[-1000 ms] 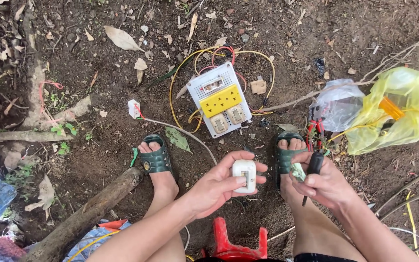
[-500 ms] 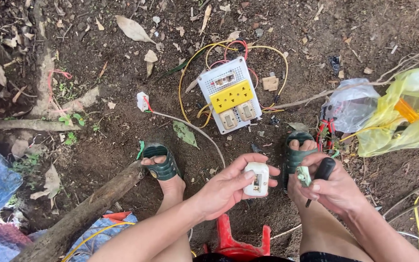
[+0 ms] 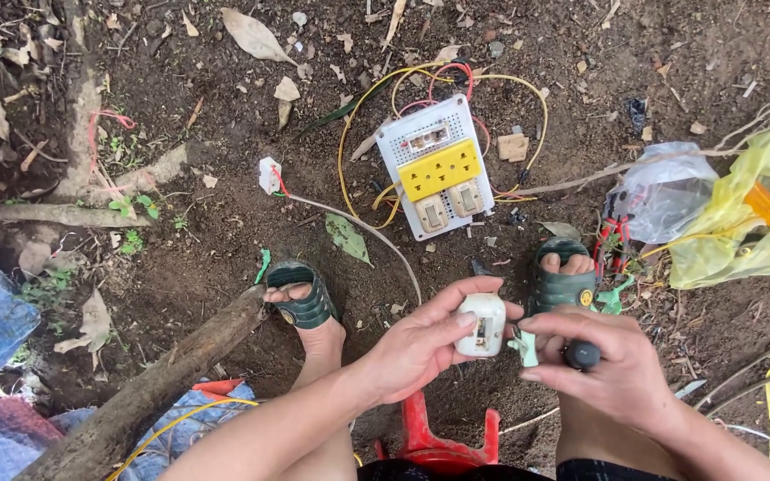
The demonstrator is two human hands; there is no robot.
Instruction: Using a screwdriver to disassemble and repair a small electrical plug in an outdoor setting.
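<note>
Gripping, left hand (image 3: 416,352): fingers clamped around white switch (image 3: 481,325).
Right hand (image 3: 617,370): closed on black-handled screwdriver (image 3: 581,354).
Ground: white switchboard (image 3: 438,174) with wires.

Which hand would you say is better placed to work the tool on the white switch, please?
Probably the right hand: it grips the dark-handled tool, its tip beside the white switch. The left hand is occupied cradling that switch, so it seems best steadying it.
</note>
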